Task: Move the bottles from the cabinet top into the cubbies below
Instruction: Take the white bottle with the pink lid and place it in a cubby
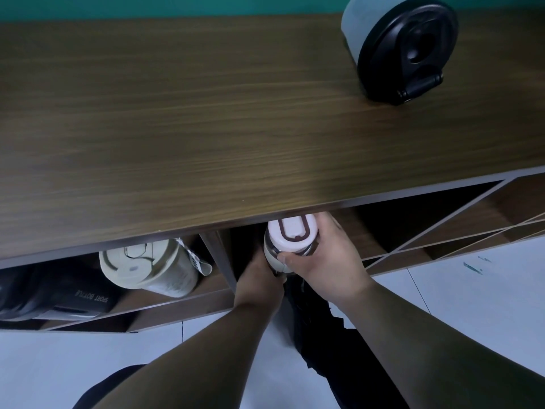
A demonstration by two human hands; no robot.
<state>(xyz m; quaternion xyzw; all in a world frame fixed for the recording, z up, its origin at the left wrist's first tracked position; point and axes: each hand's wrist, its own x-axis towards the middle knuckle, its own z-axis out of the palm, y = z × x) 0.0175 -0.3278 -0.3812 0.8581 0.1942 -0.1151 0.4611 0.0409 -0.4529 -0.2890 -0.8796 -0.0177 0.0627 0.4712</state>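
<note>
Left cubby (165, 302): already occupied by a dark bottle (56, 293) marked "SPORT BOTTLE", lying on its side, and a cream bottle (150, 265) leaning, lid toward the camera.
Left hand (259, 278): wrapped low around the white-lidded bottle (290, 240), fingers hidden behind it; supports from below and the left.
White-lidded bottle: at the mouth of the middle cubby (383, 228), just under the front edge of the surface (206, 128); long axis near upright, lid uppermost, leaning slightly into the opening.
Right hand (324, 255): clamped on the bottle's neck just below the lid, thumb in front; the nearer, controlling grip.
Direction of travel, judged: forward and down from both hands into the cubby, which lies directly ahead.
Remaining on surface: grey bottle (398, 45) with black lid, far right, well apart from both hands.
</note>
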